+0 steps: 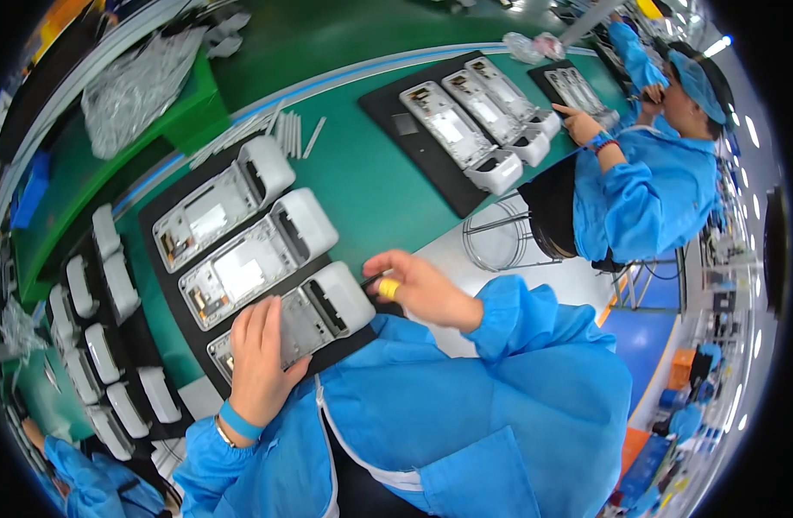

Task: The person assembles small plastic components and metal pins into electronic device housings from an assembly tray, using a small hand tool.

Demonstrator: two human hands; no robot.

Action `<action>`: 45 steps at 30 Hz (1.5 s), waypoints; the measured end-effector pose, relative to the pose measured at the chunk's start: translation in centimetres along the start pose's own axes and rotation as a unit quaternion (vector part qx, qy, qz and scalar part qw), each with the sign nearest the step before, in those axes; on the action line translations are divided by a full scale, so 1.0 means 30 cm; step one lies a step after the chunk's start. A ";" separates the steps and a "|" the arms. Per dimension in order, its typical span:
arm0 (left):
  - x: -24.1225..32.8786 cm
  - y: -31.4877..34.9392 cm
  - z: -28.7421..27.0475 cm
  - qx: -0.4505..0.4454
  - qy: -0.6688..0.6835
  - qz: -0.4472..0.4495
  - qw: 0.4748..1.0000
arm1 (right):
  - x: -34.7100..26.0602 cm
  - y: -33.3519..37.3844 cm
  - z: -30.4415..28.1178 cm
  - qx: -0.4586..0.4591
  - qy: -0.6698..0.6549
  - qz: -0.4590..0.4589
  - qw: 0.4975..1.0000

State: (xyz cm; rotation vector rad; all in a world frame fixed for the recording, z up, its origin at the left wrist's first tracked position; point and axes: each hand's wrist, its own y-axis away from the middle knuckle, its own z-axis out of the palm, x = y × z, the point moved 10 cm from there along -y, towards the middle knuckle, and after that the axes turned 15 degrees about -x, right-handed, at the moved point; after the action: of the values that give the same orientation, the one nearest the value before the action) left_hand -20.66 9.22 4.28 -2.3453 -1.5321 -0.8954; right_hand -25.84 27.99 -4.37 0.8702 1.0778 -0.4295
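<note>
My left hand (262,358) lies across the lower part of the nearest grey device housing (306,324), fingers stretched out flat on it and partly hiding it. A blue band circles that wrist. Just right of the same housing's raised end is my right hand (426,293), its fingers curled together around a small dark thing that I cannot make out. One of its fingers wears a yellow cover (388,288). Two more open housings, a middle one (241,268) and a far one (208,216), lie parallel to it on a black mat (173,281).
Several grey covers (104,354) lie on a black mat at the left. Thin white strips (288,134) and a green bin (193,108) are beyond the housings. At the right, a co-worker (647,186) sits by another black mat (426,164) bearing similar housings.
</note>
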 end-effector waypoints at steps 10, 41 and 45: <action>-0.420 0.414 -0.120 0.242 0.261 -0.206 0.912 | 0.086 -0.029 0.110 -0.056 -0.025 0.005 0.998; -0.620 0.280 -0.117 0.265 0.587 -0.202 0.738 | -0.097 -0.020 0.181 -0.139 -0.084 -0.082 0.983; -0.520 0.234 -0.187 0.245 0.599 -0.164 0.744 | -0.128 0.061 0.155 -0.134 -0.106 -0.075 0.982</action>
State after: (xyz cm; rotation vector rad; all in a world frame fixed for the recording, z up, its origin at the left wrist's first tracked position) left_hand -20.95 -8.42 0.73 -0.7155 -1.2660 -1.4090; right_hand -23.56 25.03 0.72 0.4950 0.9800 -0.4780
